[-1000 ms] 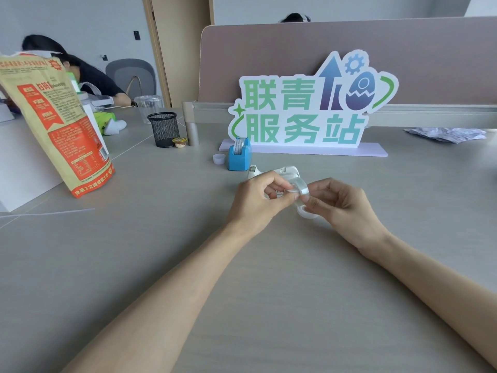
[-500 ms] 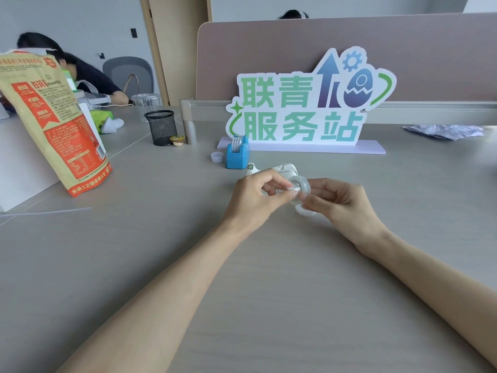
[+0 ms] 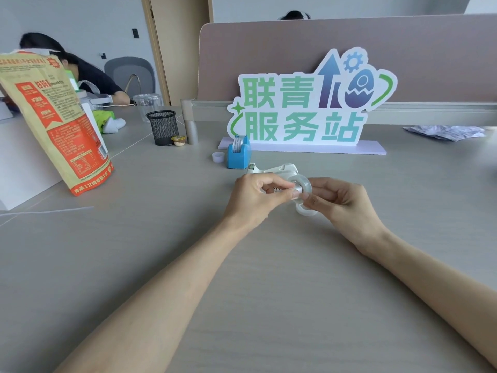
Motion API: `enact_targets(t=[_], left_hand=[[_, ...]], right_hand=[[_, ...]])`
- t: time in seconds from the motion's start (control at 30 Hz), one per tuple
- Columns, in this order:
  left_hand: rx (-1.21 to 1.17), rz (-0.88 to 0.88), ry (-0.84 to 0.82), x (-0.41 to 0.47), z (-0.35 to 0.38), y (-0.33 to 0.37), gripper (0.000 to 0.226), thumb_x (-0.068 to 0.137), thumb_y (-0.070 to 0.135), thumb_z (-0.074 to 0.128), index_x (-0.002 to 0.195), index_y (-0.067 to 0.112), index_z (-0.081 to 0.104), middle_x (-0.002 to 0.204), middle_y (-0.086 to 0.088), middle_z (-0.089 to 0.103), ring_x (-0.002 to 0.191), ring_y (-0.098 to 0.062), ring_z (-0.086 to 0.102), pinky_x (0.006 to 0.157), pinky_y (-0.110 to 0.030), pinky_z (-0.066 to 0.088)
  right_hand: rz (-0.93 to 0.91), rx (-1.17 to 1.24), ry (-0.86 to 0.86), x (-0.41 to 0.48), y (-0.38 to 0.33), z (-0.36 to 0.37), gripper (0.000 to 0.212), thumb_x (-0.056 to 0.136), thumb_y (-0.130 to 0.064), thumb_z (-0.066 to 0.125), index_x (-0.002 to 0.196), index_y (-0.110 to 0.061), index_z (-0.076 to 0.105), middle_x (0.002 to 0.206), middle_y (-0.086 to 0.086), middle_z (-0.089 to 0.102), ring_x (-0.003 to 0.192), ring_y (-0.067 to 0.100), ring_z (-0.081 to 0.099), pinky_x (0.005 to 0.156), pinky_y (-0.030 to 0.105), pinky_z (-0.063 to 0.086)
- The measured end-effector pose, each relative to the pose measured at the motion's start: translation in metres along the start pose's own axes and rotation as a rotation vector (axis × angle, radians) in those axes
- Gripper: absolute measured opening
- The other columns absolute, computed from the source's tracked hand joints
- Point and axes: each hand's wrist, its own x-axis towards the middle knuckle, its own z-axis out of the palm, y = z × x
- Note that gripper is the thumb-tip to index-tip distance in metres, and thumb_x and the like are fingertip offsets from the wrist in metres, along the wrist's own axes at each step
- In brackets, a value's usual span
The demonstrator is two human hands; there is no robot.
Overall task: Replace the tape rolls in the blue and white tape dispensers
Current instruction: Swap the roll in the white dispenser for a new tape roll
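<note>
Soft, even, bright light leaves only faint shadows under the forearms on the desk [image 3: 269, 305], the near centre is sharp, and wide-angle distortion bends the far edges, slightly softening them.

Two tape dispensers: one blue [image 3: 238, 156], one white [image 3: 277, 169]. Two hands [image 3: 255, 196] [image 3: 340, 200]. Three tape rolls: one held [image 3: 301, 187], one lying beneath [image 3: 305, 210], one in the blue dispenser [image 3: 238, 143]. One small cap [image 3: 218, 157], one mesh cup [image 3: 163, 127].

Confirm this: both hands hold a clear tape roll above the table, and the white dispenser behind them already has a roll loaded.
Wrong dispenser. In the head view the blue dispenser carries a roll; the white dispenser shows none. Both the left hand and right hand do hold the clear tape roll.
</note>
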Motion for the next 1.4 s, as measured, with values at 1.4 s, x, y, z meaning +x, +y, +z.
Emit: enact_targets(t=[1.4], left_hand=[[-0.196,-0.169,-0.155,0.003,0.003,-0.002,0.025,0.082,0.029,0.074,0.104,0.02,0.066,0.101,-0.002,0.07,0.098,-0.014,0.066,0.058,-0.036,0.06]], right_hand=[[0.098,0.099,0.02,0.005,-0.002,0.001,0.023,0.08,-0.013,0.075,0.102,-0.009,0.073,0.108,0.007,0.074,0.106,0.024,0.069,0.1,0.05,0.049]])
